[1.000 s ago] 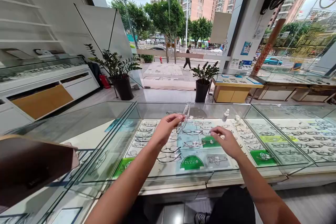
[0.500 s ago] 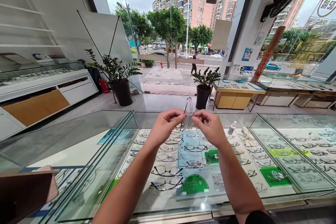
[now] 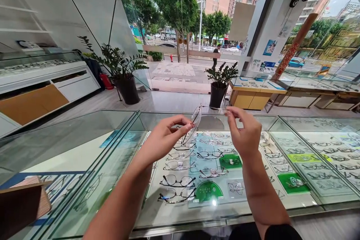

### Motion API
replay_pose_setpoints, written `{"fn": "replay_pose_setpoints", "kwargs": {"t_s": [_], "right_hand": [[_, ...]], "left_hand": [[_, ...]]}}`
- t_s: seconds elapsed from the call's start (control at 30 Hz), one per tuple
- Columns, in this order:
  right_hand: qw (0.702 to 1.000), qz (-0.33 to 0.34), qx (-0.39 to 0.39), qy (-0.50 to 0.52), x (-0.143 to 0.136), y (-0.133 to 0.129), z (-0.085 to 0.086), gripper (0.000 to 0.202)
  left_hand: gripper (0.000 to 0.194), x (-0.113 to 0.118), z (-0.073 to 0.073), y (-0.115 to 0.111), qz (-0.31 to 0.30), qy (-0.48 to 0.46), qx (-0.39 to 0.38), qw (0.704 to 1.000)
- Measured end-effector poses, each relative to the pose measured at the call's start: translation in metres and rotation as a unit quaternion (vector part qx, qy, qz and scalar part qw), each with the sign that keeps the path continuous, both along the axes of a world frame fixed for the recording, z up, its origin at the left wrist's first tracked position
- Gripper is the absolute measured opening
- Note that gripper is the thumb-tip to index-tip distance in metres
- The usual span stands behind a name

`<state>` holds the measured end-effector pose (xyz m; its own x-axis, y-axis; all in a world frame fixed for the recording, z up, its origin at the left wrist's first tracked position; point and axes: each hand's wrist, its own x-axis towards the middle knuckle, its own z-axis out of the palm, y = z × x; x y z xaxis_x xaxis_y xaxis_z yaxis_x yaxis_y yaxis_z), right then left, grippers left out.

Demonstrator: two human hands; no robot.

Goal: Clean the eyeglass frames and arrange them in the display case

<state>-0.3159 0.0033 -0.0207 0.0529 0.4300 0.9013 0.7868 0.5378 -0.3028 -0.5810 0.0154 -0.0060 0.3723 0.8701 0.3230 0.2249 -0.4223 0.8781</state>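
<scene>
A pair of eyeglasses (image 3: 196,117) with a thin dark frame is held up above the glass display case (image 3: 157,220). My left hand (image 3: 168,135) pinches the front of the frame near the lenses between thumb and fingers. One temple arm stretches out to the right, and its end sits between the thumb and fingers of my right hand (image 3: 244,129). Below, inside the case, several rows of eyeglasses (image 3: 177,181) lie on a white and pale blue surface, with a green semicircular card (image 3: 209,191) near the front.
A brown box-like object (image 3: 25,202) stands at the lower left. More glass cases adjoin on both sides. Beyond them are two potted plants (image 3: 128,89), a wooden cabinet (image 3: 250,97), a red fire extinguisher (image 3: 106,81) and glass doors. A person (image 3: 216,55) walks outside.
My hands have moved apart, the right one going rightward with the temple arm, which is now unfolded. The lenses have turned. The view has tilted down slightly.
</scene>
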Motion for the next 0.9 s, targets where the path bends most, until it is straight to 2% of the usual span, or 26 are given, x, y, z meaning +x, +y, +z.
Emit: {"fn": "replay_pose_setpoints", "kwargs": {"t_s": [0.2,0.27,0.37,0.5,0.73,0.9], "right_hand": [[0.999,0.047,-0.001,-0.024,-0.011,-0.005,0.002,0.032],[0.994,0.074,-0.007,-0.079,-0.020,-0.008,0.000,0.029],[0.976,0.095,-0.061,-0.187,-0.033,-0.009,-0.004,0.030],[0.967,0.082,-0.095,-0.222,-0.038,-0.005,-0.008,0.034],[0.971,0.046,-0.076,-0.221,-0.030,0.000,-0.010,0.031],[0.976,0.006,-0.054,-0.209,-0.021,0.002,-0.022,0.027]], "left_hand": [[0.033,0.002,0.002,0.005,0.014,-0.022,-0.014,1.000],[0.034,0.003,0.000,0.006,0.017,-0.041,-0.023,0.999],[0.035,0.005,-0.001,0.005,0.006,-0.048,-0.026,0.998],[0.036,0.008,-0.003,0.003,0.004,-0.069,-0.038,0.997],[0.042,0.012,-0.009,0.009,0.035,-0.116,-0.053,0.991],[0.044,0.015,-0.015,0.011,0.067,-0.157,-0.063,0.983]]}}
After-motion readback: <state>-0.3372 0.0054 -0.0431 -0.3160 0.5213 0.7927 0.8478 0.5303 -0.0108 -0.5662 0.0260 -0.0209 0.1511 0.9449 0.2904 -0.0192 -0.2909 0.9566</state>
